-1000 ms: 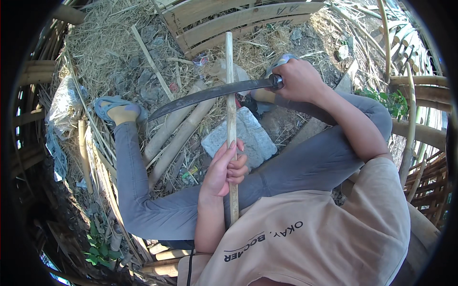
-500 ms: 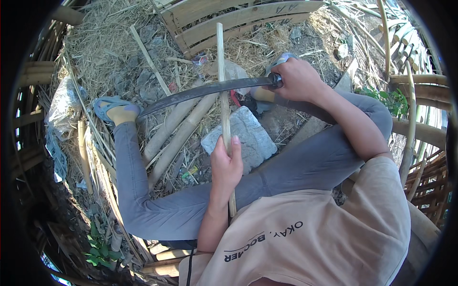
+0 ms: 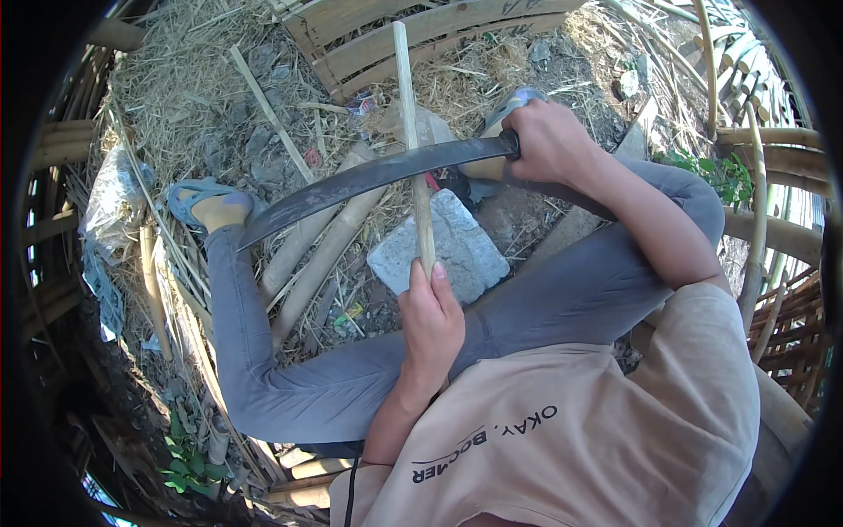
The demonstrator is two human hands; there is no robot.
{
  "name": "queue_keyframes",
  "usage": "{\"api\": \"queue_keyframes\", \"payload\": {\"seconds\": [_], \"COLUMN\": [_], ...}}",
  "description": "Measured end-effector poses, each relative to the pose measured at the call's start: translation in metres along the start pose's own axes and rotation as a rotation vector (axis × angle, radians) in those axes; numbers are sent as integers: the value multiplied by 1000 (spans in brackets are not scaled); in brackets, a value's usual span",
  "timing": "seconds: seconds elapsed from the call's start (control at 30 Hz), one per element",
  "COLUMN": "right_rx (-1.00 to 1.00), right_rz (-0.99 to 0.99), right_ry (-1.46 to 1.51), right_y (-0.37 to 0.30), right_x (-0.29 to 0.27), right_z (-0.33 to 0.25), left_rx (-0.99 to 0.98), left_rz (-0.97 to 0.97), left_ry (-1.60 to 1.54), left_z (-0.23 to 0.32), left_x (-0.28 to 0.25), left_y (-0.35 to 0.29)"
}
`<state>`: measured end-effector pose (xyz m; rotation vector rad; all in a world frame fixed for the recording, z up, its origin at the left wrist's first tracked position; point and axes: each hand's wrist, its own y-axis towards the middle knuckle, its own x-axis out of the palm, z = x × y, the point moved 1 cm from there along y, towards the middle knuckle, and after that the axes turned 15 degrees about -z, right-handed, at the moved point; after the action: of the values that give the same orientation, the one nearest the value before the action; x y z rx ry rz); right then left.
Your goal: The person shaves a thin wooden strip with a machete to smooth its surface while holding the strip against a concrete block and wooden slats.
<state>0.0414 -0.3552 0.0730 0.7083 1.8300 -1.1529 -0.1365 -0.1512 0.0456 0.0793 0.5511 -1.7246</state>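
Note:
My left hand (image 3: 432, 318) is closed around the lower part of a pale wooden stick (image 3: 404, 92), which points away from me. In my right hand (image 3: 551, 145) is the dark handle of a machete (image 3: 351, 177) with a long curved blade. The blade lies crosswise over the stick, well beyond my left hand, its tip reaching left to my shin. Where they cross, the blade covers the stick. Beneath the stick, a pale flat-faced stone block (image 3: 443, 246) rests on the ground between my legs.
Two bamboo poles (image 3: 329, 250) lie left of the stone, near a thin wooden strip (image 3: 272, 114). A slatted wooden crate (image 3: 413, 39) stands at the far side on straw. Clear plastic (image 3: 114, 202) hangs at the left; cut bamboo (image 3: 746, 70) is piled at far right.
My left hand has shifted slightly right and nearer to me. The machete's blade has turned to show more of its flat face, and its tip has dropped nearer my shin.

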Motion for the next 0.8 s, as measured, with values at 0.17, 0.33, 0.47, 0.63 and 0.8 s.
{"api": "queue_keyframes", "payload": {"seconds": [0.17, 0.33, 0.47, 0.63, 0.8], "right_rx": [31, 38, 227, 137, -47], "right_rz": [-11, 6, 63, 161, 1], "right_ry": [-86, -109, -17, -100, -48], "right_y": [-5, -3, 7, 0, -8], "right_x": [0, 3, -18, -18, 15], "right_z": [6, 18, 55, 64, 35], "left_rx": [1, -27, -22, -28, -45], "left_rz": [-13, -46, -128, -158, -93], "left_ry": [21, 15, 21, 40, -53], "left_z": [0, 6, 10, -1, -13], "left_x": [6, 8, 13, 15, 9], "left_y": [-4, -6, -9, -2, 8]}}
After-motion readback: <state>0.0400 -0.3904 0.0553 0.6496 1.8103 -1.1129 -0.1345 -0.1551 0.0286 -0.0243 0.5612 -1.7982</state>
